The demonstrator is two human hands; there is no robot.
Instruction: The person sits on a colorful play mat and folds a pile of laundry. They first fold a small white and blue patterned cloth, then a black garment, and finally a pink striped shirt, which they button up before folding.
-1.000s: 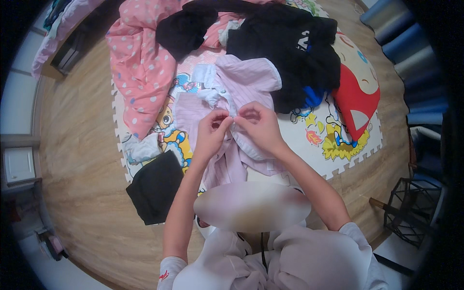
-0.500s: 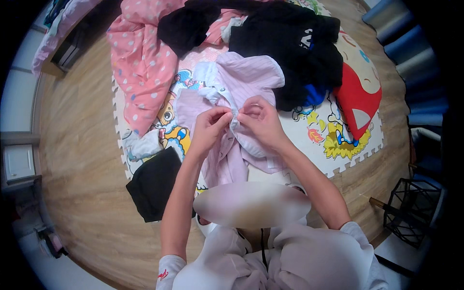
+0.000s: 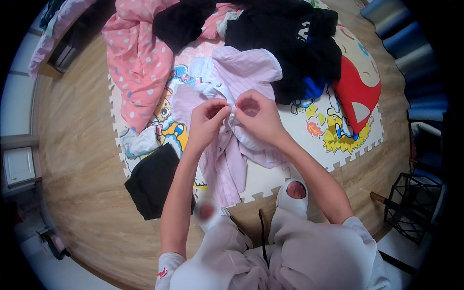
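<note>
Mat: pale printed foam (image 3: 296, 131), jigsaw-edged, beneath the shirt (image 3: 247, 70).
Shirt: thin pink striped cloth, rumpled, on the mat before me.
Grip: my left hand (image 3: 205, 123) and right hand (image 3: 262, 121) each pinch the white front band (image 3: 223, 92), thumb meeting finger.
Change: pinch same as half a second ago; blurred oval below the shirt gone, white slippers (image 3: 289, 209) visible.
Left of shirt: flat black cloth (image 3: 152, 181); puffy polka-dot quilt (image 3: 140, 72).

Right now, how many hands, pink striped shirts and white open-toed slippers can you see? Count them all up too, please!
Left hand and right hand: 2
Pink striped shirt: 1
White open-toed slippers: 2
Total: 5
</note>
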